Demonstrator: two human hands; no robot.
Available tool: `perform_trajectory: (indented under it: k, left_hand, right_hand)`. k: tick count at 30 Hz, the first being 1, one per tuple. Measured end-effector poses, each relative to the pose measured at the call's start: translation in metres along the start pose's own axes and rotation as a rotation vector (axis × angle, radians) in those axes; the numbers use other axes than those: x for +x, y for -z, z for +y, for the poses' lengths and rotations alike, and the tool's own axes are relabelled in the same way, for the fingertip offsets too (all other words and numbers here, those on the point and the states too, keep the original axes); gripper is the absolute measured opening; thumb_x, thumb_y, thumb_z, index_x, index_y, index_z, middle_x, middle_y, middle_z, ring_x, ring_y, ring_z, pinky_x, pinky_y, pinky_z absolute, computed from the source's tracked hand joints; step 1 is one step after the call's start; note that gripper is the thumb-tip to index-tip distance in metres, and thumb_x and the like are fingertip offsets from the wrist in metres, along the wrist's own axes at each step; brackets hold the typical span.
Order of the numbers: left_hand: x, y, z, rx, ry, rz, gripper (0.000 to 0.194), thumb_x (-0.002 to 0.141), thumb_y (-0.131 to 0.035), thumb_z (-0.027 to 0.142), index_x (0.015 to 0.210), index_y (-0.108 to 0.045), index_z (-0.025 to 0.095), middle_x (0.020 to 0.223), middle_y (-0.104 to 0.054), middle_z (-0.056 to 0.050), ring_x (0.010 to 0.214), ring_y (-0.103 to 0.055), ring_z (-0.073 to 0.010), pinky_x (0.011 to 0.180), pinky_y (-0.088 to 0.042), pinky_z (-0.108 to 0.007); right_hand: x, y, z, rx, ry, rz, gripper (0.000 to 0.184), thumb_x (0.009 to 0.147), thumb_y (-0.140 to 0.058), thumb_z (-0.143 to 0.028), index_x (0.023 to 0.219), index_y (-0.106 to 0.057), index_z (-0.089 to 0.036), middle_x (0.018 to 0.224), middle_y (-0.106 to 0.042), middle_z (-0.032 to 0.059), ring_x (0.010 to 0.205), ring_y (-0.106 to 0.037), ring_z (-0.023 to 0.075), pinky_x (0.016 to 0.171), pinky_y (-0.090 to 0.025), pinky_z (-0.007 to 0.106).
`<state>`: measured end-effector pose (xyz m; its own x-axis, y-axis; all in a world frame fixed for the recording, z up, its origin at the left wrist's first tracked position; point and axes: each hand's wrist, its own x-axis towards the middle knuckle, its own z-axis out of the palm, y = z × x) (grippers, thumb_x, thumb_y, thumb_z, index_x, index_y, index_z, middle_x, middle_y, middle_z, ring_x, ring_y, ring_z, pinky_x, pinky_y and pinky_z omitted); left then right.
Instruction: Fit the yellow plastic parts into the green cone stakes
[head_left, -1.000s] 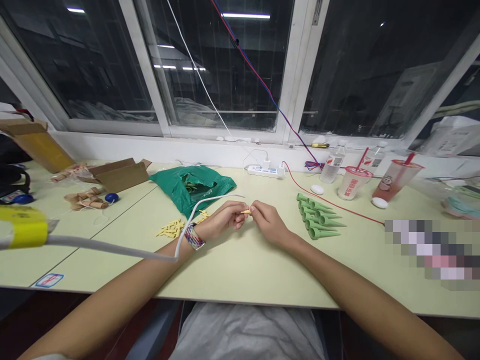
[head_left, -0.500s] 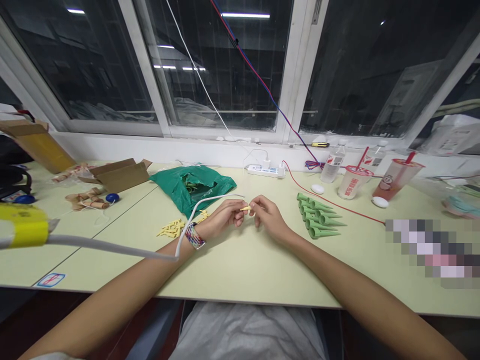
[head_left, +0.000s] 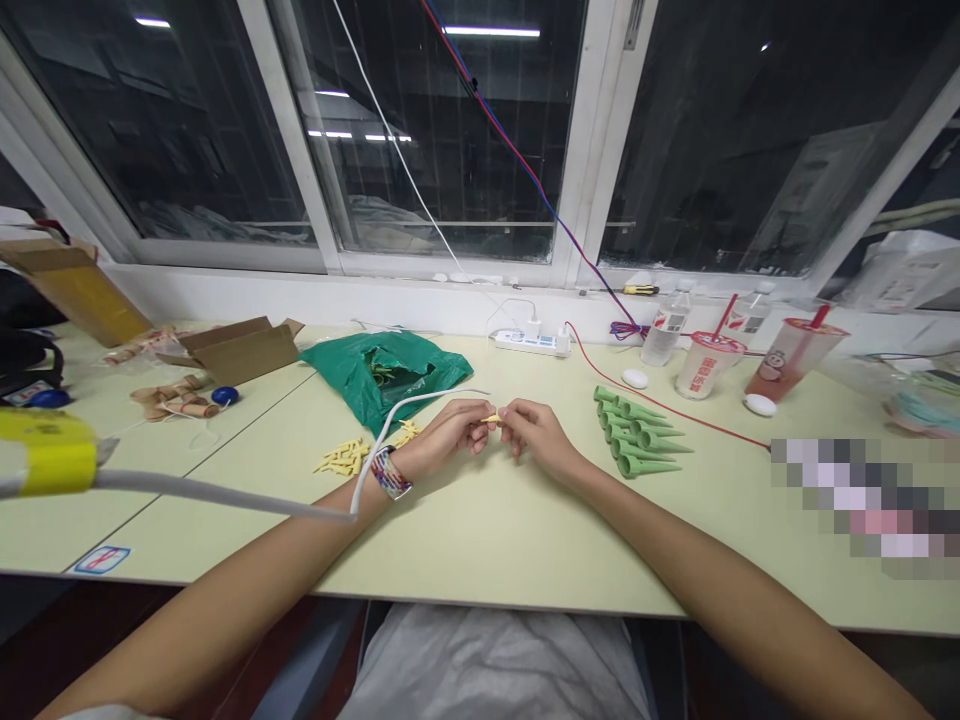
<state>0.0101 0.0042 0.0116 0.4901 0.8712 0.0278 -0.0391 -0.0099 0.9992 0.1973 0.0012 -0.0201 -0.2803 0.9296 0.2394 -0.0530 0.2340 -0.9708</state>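
Above the middle of the table, my left hand (head_left: pixel 455 428) and my right hand (head_left: pixel 534 432) meet, both closed on one small yellow cone-shaped piece (head_left: pixel 491 418). Fingers of each hand pinch it, so most of it is hidden. Left of my wristband lies a pile of similar yellow pieces (head_left: pixel 345 456), with a few more beside my left hand. To the right of my right hand, several green cones (head_left: pixel 637 440) lie in stacked rows, their wide ends facing left. An open green plastic bag (head_left: pixel 375 375) holding green things sits behind my left hand.
A white cable (head_left: pixel 247 500) crosses above my left forearm. A power strip (head_left: pixel 531 342) stands by the wall. Drink cups (head_left: pixel 705 370) and bottles (head_left: pixel 664 330) are at the back right, cardboard boxes (head_left: pixel 240 350) and wooden toys (head_left: pixel 176 398) at the left.
My right fingers have moved slightly left and closed in on the yellow piece, covering more of it. Everything else stays in place.
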Motion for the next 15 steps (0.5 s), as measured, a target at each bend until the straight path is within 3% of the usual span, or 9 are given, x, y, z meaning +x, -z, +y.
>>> perform_trajectory:
  k: [4,10,15]
  left_hand:
    - [0.0004,0.0003,-0.0004,0.004,-0.005,-0.001,0.036,0.091,-0.071,0.043,0.073,-0.054,0.017,0.063,-0.048,0.003,0.054,-0.049,-0.0108,0.058,-0.039,-0.025]
    - [0.0006,-0.0009,-0.0017,-0.010,0.008,0.009,0.036,0.091,-0.072,0.043,0.074,-0.053,0.018,0.063,-0.047,0.004,0.054,-0.048,-0.0107,0.058,-0.039,-0.025]
    - [0.0007,0.0008,-0.0040,0.018,-0.009,-0.001,0.036,0.092,-0.071,0.044,0.073,-0.055,0.018,0.063,-0.048,0.002,0.055,-0.049,-0.0122,0.059,-0.041,-0.027]
  right_hand:
    - [-0.0003,0.0004,-0.0018,0.050,0.046,-0.009,0.024,0.083,-0.073,-0.041,0.088,-0.064,-0.020,0.080,-0.067,-0.0027,0.051,-0.058,0.0088,0.050,-0.049,0.024]
    - [0.0002,-0.0008,-0.0021,0.038,0.039,0.020,0.029,0.087,-0.072,-0.048,0.091,-0.064,-0.020,0.082,-0.067,-0.0025,0.049,-0.057,0.0085,0.049,-0.047,0.025]
    - [-0.0003,-0.0008,-0.0023,0.091,0.043,0.003,0.027,0.077,-0.079,-0.036,0.093,-0.064,-0.020,0.088,-0.065,-0.0037,0.052,-0.057,0.0072,0.050,-0.050,0.024]
